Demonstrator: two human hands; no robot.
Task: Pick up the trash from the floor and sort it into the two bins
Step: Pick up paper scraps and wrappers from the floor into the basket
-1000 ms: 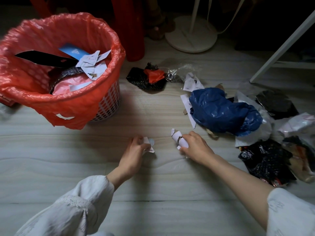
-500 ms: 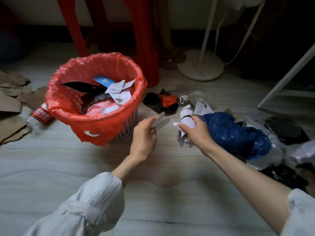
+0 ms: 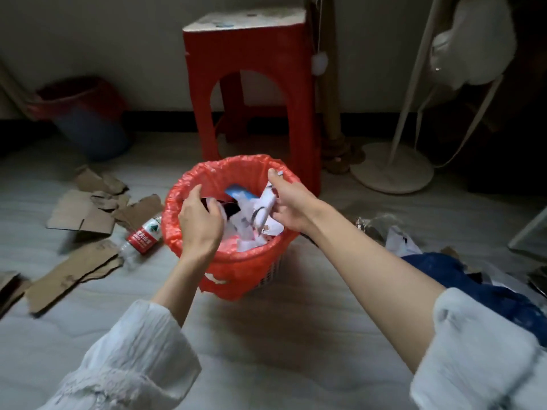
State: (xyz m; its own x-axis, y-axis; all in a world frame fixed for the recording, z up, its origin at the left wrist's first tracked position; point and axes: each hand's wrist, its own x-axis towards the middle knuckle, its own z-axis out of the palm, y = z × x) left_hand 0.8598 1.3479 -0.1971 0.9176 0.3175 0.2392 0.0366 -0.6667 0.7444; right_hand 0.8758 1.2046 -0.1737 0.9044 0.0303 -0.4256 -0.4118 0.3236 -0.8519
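Observation:
A white basket bin lined with a red bag (image 3: 236, 264) stands on the floor before me, holding paper scraps, a blue card and pink plastic. Both my hands hover over its mouth. My right hand (image 3: 291, 207) grips crumpled white paper scraps (image 3: 263, 213) just above the trash inside. My left hand (image 3: 199, 223) is palm down over the left rim, fingers curled; whether a scrap is still in it is hidden. A second bin (image 3: 85, 125), blue with a red liner, stands at the back left by the wall.
Torn cardboard pieces (image 3: 80, 214) and a red-labelled plastic bottle (image 3: 143, 236) lie left of the bin. A red stool (image 3: 251, 84) stands behind it. A fan base (image 3: 393, 173) is at the back right. A blue bag (image 3: 473, 279) and wrappers lie at the right.
Both hands rose from the floor with paper scraps and moved up and left to the red-lined bin. They are now over its opening, and the view has tilted up.

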